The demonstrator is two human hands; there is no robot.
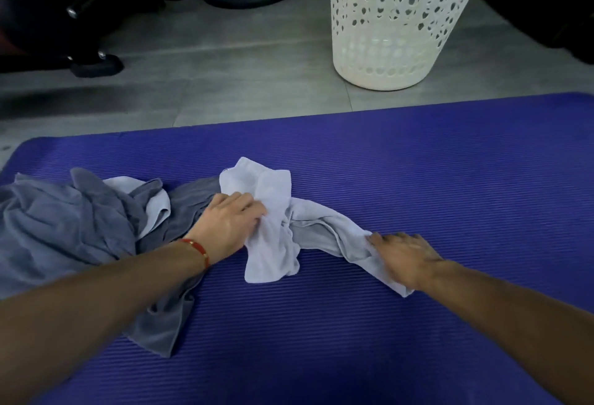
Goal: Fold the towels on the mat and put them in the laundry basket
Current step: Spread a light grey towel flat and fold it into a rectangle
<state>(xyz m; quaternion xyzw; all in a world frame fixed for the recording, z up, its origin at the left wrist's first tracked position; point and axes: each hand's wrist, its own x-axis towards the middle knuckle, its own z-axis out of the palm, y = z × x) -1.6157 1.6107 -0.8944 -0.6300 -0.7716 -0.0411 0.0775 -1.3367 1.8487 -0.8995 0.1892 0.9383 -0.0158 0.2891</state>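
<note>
left hand [232,222] fingers pinch white towel [273,211] | right hand [405,258] blurred, apparently gripping it | label unreadable

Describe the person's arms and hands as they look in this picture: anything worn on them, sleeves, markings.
Both forearms are bare, with no sleeve in view. The left wrist carries a thin red bracelet with a small gold-coloured piece on it. The left hand shows no ring or glove. The right hand is blurred; no glove, watch or band shows on it or its wrist.

Soft matt cloth towels [273,211] lie on a ribbed foam mat [418,179]; the basket [395,25] is perforated plastic.
</note>
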